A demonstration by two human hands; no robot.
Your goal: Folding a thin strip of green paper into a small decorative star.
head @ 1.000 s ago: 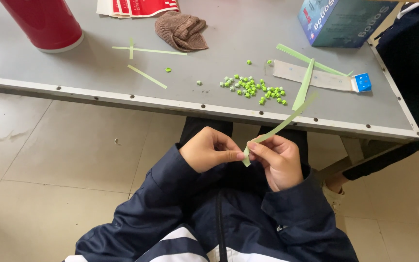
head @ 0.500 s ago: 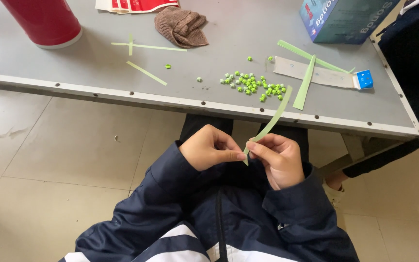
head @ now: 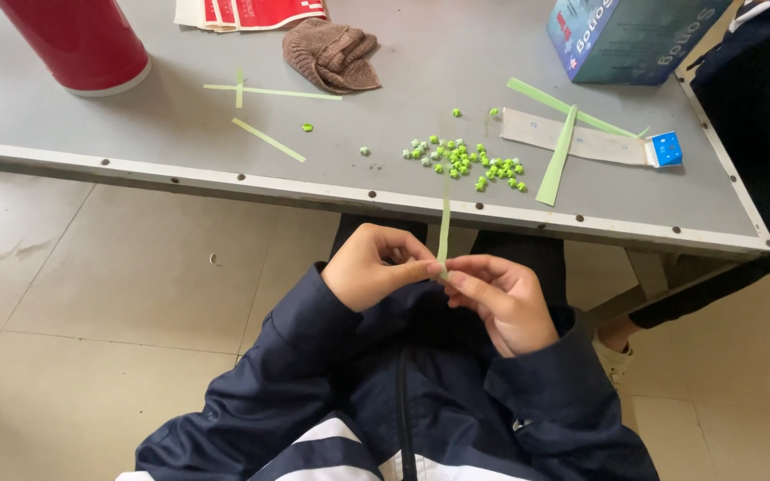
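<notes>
**Just below the table edge, two hands pinch a green paper strip**

Right at the middle of the view, a thin green paper strip (head: 444, 230) stands almost upright, its lower end caught between both hands and its free end rising toward twelve o'clock, across the front edge of the grey table (head: 135, 116). The left hand (head: 374, 265) sits at nine o'clock of the strip, fingers curled, thumb and forefinger pinching its base. The right hand (head: 503, 301) sits at about four o'clock, fingertips meeting the left ones on the same base. Both hands hover over the person's lap, in dark blue sleeves.

On the table, at twelve to one o'clock from the strip, lies a scatter of small green paper stars (head: 465, 162). Farther toward one o'clock, loose green strips (head: 556, 153) cross a pale flat packet (head: 594, 142) with a blue end. At two o'clock stands a blue box (head: 621, 36). At eleven o'clock lie more cut strips (head: 265, 139), beyond them a brown knitted cloth (head: 331, 55) and red-and-white leaflets (head: 247, 12). Far off at ten o'clock stands a red cylinder (head: 77, 40).
</notes>
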